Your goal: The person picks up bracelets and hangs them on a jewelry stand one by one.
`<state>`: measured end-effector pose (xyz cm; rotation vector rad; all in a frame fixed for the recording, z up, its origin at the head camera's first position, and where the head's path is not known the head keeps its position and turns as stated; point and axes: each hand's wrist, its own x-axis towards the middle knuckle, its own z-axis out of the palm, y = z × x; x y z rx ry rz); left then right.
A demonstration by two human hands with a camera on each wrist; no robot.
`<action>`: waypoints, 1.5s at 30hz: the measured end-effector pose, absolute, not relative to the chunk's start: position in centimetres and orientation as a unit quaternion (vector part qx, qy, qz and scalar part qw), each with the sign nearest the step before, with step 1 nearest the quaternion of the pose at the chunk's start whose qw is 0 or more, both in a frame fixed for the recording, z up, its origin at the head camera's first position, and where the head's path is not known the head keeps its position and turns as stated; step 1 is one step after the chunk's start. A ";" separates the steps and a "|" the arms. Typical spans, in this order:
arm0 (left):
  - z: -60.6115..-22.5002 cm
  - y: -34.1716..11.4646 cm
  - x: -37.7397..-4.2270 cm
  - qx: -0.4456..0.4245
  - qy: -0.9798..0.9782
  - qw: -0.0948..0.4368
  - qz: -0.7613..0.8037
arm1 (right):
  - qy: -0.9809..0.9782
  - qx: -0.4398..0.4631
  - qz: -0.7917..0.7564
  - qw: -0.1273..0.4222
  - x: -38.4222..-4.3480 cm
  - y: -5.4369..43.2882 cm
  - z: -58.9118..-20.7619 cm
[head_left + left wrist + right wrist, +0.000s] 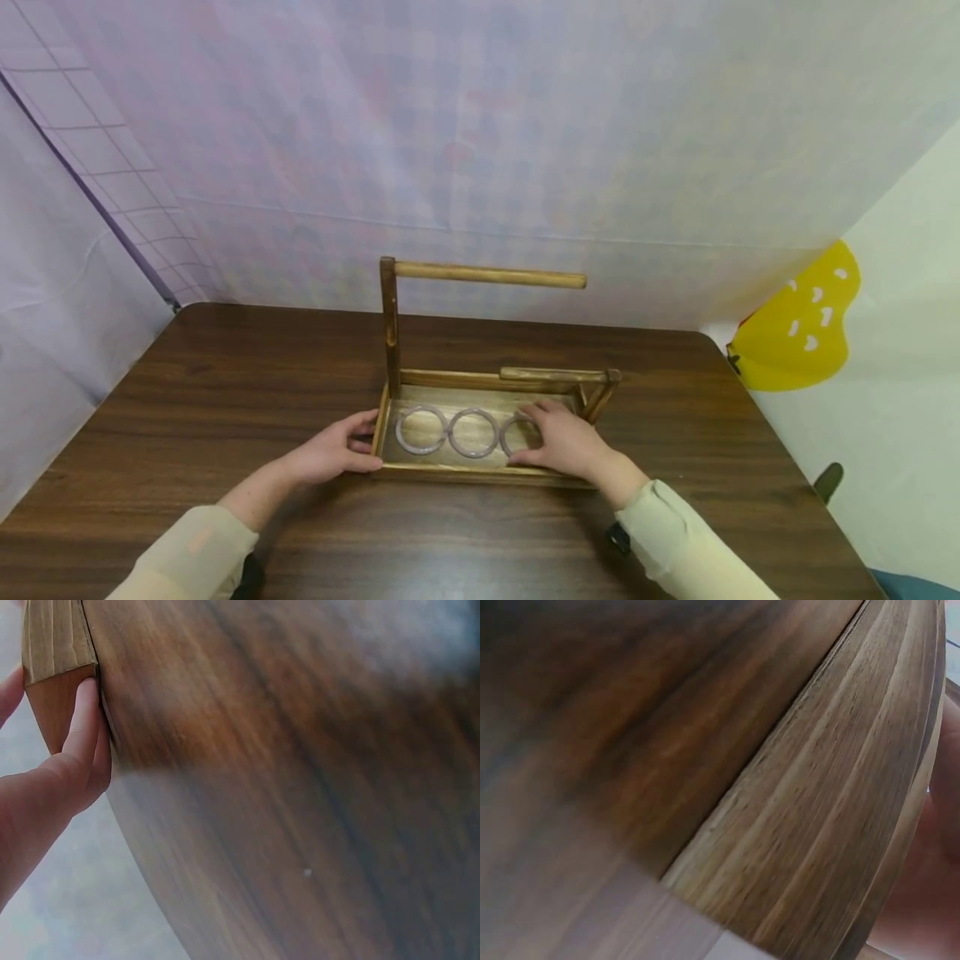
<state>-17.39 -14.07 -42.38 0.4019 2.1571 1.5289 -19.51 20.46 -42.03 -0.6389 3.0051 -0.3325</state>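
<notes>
A wooden display stand (480, 473) has a shallow tray base, a tall post with a bar at its left and a shorter post with a bar at its right. Three pale purple-grey bangles lie in a row in the tray: a left bangle (400, 435), a middle bangle (474, 454) and a right bangle (504, 437). My left hand (330, 450) grips the tray's left end, thumb at the front corner. My right hand (566, 442) reaches over the tray's front edge and holds the right bangle between thumb and fingers, hiding part of it.
The stand is on a dark brown wooden table (225, 383) with rounded back corners. A pale checked curtain (480, 150) hangs behind it. A yellow shape with white spots (802, 325) is at the right, beyond the table edge.
</notes>
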 end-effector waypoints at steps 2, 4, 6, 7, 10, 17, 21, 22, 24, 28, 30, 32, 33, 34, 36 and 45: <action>-42.4 -14.0 -17.4 0.145 0.786 0.231 0.555 | 0.973 -0.207 -0.096 0.027 -19.6 20.2 -42.0; -42.4 -14.0 -17.4 0.144 0.785 0.231 0.556 | 0.974 -0.211 -0.082 0.027 -19.5 19.9 -41.9; -42.3 -14.0 -17.3 0.145 0.785 0.233 0.556 | 0.974 -0.214 -0.072 0.026 -19.5 19.7 -41.8; -42.3 -13.9 -17.3 0.146 0.785 0.234 0.555 | 0.974 -0.214 -0.066 0.027 -19.5 19.6 -41.8; -42.1 -13.9 -17.3 0.146 0.785 0.237 0.554 | 0.975 -0.214 -0.055 0.030 -19.4 19.4 -41.7; -42.0 -13.8 -17.1 0.137 0.783 0.246 0.555 | 0.976 -0.207 -0.055 0.045 -19.6 19.3 -41.9; -42.2 -13.7 -17.1 0.126 0.765 0.255 0.577 | 0.973 -0.221 -0.060 0.033 -19.5 19.3 -41.7; -42.2 -13.7 -17.1 0.123 0.761 0.256 0.583 | 0.972 -0.224 -0.061 0.030 -19.5 19.3 -41.7; -42.3 -13.6 -17.1 0.122 0.760 0.254 0.585 | 0.971 -0.227 -0.065 0.026 -19.5 19.4 -41.7; -42.3 -13.5 -17.0 0.119 0.761 0.252 0.587 | 0.972 -0.212 -0.093 0.034 -19.6 19.6 -41.8; -42.2 -13.4 -16.9 0.119 0.761 0.251 0.586 | 0.972 -0.203 -0.109 0.035 -19.7 19.8 -42.0; -42.1 -13.3 -16.9 0.123 0.762 0.250 0.584 | 0.972 -0.201 -0.121 0.034 -19.7 20.0 -42.1; -42.1 -13.3 -16.9 0.125 0.763 0.249 0.584 | 0.971 -0.201 -0.125 0.032 -19.7 20.1 -42.2; -42.0 -13.3 -16.9 0.127 0.764 0.249 0.582 | 0.970 -0.203 -0.128 0.030 -19.7 20.2 -42.3; -42.0 -13.4 -16.8 0.128 0.763 0.248 0.583 | 0.969 -0.207 -0.135 0.022 -19.6 20.5 -42.3; -42.0 -13.6 -16.9 0.135 0.760 0.251 0.584 | 0.958 -0.201 -0.205 0.031 -19.5 21.4 -41.8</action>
